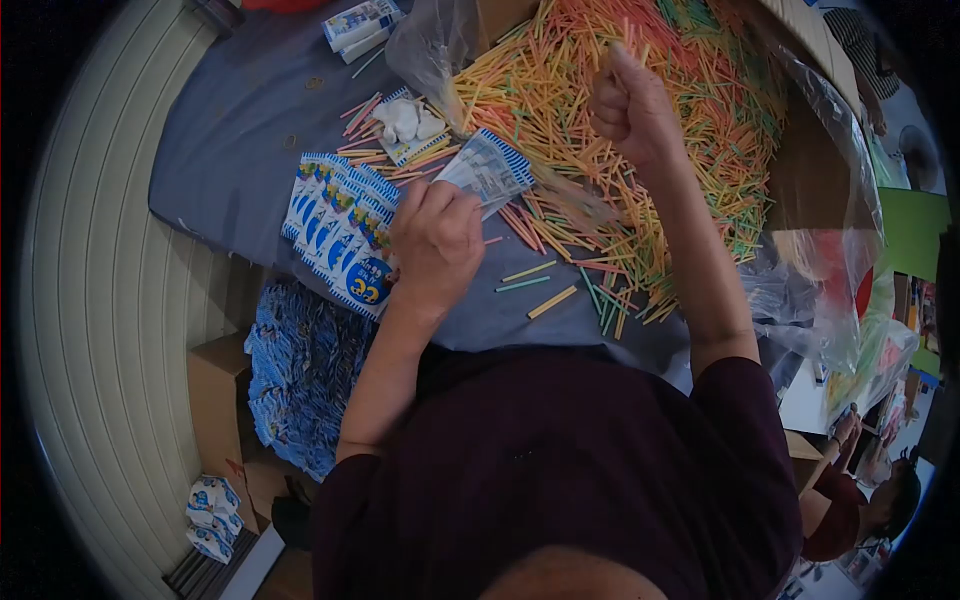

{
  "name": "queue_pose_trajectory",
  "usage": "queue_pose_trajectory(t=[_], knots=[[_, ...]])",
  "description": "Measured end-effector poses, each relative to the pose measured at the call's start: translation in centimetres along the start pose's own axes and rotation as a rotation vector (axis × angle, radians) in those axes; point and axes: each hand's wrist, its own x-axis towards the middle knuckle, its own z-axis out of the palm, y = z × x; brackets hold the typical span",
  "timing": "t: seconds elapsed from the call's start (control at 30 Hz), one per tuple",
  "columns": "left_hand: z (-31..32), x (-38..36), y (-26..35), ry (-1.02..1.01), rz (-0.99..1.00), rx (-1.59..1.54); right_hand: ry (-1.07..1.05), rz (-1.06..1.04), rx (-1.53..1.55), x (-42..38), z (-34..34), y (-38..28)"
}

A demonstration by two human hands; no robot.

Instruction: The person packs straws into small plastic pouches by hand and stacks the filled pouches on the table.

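My left hand (437,235) is closed on the lower end of a clear-fronted packet (487,170) with a blue striped edge. Just left of it, a fanned row of blue and white packets (335,225) lies on the grey cloth. My right hand (635,110) is curled over the big pile of coloured sticks (560,90), its fingers pinched around sticks whose tips show above the thumb. A crumpled white item (408,119) rests on a packet above my left hand, with loose sticks beside it.
Clear plastic (435,45) borders the pile's left side, and more plastic (825,290) hangs at the right. A cardboard box (215,400) and a heap of blue packets (305,370) stand below the table's left edge. Another person (845,510) is at the lower right.
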Motion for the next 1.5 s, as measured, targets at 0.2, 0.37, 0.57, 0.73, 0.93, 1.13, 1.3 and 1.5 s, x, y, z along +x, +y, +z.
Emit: queue_pose_trajectory(t=[0.2, 0.37, 0.57, 0.73, 0.93, 1.13, 1.3, 1.5], knots=[[0.2, -0.3, 1.2, -0.121, 0.029, 0.242, -0.036, -0.213, 0.011, -1.5, 2.0, -1.1], [-0.3, 0.5, -0.3, -0.125, -0.006, 0.159, -0.015, -0.117, 0.032, -2.6, 3.6, 1.0], [-0.5, 0.8, -0.8, 0.036, -0.395, -0.56, -0.03, -0.257, 0.097, -3.8, 6.3, -0.7], [-0.3, 1.7, 0.0, -0.012, -0.329, -0.613, -0.11, -0.463, -0.001, -3.9, 8.2, -3.5], [1.5, 2.5, 1.4, 0.168, -0.215, -0.792, -0.039, -0.539, -0.227, -4.6, 10.4, -2.4], [2.2, 2.7, 2.6, 0.066, -0.392, -1.154, -0.129, -0.517, -0.17, -3.5, 8.3, -1.4], [2.2, 3.3, 2.9, 0.041, -0.556, -1.332, -0.171, -0.433, -0.447, -3.9, 7.1, -1.2], [2.7, 3.4, 3.4, -0.008, -0.523, -1.294, -0.214, -0.571, -0.525, -3.5, 6.2, -0.3]])
